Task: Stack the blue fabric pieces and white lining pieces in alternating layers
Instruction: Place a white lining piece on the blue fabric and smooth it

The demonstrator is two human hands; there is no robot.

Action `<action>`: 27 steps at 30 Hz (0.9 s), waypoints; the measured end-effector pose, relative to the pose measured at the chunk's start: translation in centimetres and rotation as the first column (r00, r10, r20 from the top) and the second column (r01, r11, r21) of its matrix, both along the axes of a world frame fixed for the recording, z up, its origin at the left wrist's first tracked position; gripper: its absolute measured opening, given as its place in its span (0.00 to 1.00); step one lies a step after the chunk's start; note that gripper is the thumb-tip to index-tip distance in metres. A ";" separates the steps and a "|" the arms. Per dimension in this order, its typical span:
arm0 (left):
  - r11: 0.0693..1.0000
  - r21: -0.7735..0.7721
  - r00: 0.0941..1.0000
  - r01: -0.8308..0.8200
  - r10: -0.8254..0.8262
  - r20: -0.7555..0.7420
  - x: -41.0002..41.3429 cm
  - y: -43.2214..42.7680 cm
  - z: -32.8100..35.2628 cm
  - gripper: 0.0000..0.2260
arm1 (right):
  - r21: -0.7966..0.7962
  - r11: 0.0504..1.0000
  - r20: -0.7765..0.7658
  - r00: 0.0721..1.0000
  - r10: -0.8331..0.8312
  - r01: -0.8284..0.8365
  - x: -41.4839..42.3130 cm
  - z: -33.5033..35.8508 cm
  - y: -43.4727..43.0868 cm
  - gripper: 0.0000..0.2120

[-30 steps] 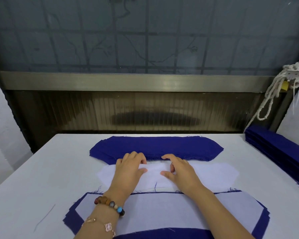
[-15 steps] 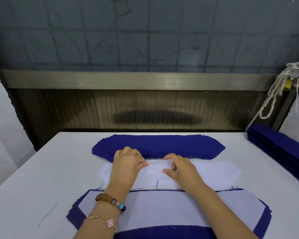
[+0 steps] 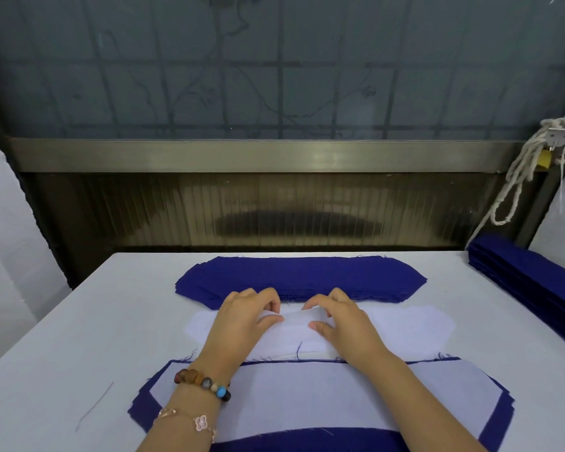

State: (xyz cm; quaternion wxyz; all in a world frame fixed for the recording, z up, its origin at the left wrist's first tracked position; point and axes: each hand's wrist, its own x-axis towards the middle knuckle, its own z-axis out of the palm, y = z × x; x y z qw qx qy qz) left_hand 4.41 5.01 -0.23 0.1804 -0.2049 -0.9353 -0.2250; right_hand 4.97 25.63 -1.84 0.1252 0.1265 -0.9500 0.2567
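Note:
A stack of blue fabric pieces (image 3: 307,275) lies at the far middle of the table. Just in front of it sits a pile of white lining pieces (image 3: 405,327). Nearest me is the layered stack (image 3: 340,396), white lining on top with blue edges showing around it. My left hand (image 3: 245,318) and my right hand (image 3: 343,321) rest on the middle of the white lining pile. Their fingers curl at its far edge and pinch the top lining piece, which rises in a small ridge between them.
Another stack of long blue pieces (image 3: 529,275) lies along the right edge of the white table (image 3: 79,321). A knotted rope (image 3: 516,177) hangs at the back right. A loose thread (image 3: 93,406) lies on the left. A window wall stands just behind the table.
Both hands have crept slightly toward the far edge of the white lining pile, and their fingers have curled tighter. The lining between them has lifted into a small ridge.

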 end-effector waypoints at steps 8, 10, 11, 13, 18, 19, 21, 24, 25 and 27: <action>0.989 0.147 0.982 -0.024 -0.004 0.190 -0.2 -0.7 -0.9 0.07 | 0.084 0.991 0.023 0.994 -0.108 0.106 -0.4 0.0 1.2 0.15; 0.989 0.146 0.980 -0.034 0.004 0.199 -0.4 -0.8 -1.1 0.07 | 0.123 0.983 0.027 0.989 -0.142 0.138 -0.5 0.3 2.0 0.14; 0.989 0.141 0.980 -0.042 0.013 0.199 -0.5 -0.8 -1.1 0.08 | 0.139 0.978 0.032 0.986 -0.161 0.155 -0.6 0.4 2.5 0.14; 0.991 0.118 0.979 -0.067 0.043 0.197 -0.6 -0.8 -1.1 0.09 | 0.155 0.969 0.050 0.978 -0.204 0.194 -0.7 0.6 3.5 0.15; 0.987 0.032 0.975 -0.160 0.153 0.159 -0.8 -1.2 -1.1 0.13 | 0.213 0.929 0.055 0.945 -0.322 0.304 -0.4 1.5 5.9 0.14; 0.983 0.018 0.972 -0.185 0.180 0.151 -0.8 -1.3 -1.1 0.14 | 0.218 0.919 0.055 0.936 -0.346 0.327 -0.3 1.6 6.5 0.14; 0.975 0.015 0.966 -0.223 0.219 0.139 -0.8 -1.6 -1.1 0.15 | 0.204 0.904 0.068 0.915 -0.397 0.377 -0.1 1.8 7.7 0.13; 0.968 0.024 0.960 -0.251 0.246 0.133 -0.9 -1.9 -1.1 0.16 | 0.209 0.871 0.087 0.879 -0.469 0.444 0.2 2.1 9.0 0.12; 0.966 0.011 0.958 -0.260 0.256 0.129 -0.9 -2.0 -1.1 0.16 | 0.222 0.858 0.087 0.867 -0.490 0.462 0.3 2.2 9.2 0.12; 0.959 -0.028 0.952 -0.282 0.284 0.114 -0.9 -2.1 -1.1 0.16 | 0.224 0.842 0.085 0.850 -0.519 0.491 0.3 2.2 9.7 0.11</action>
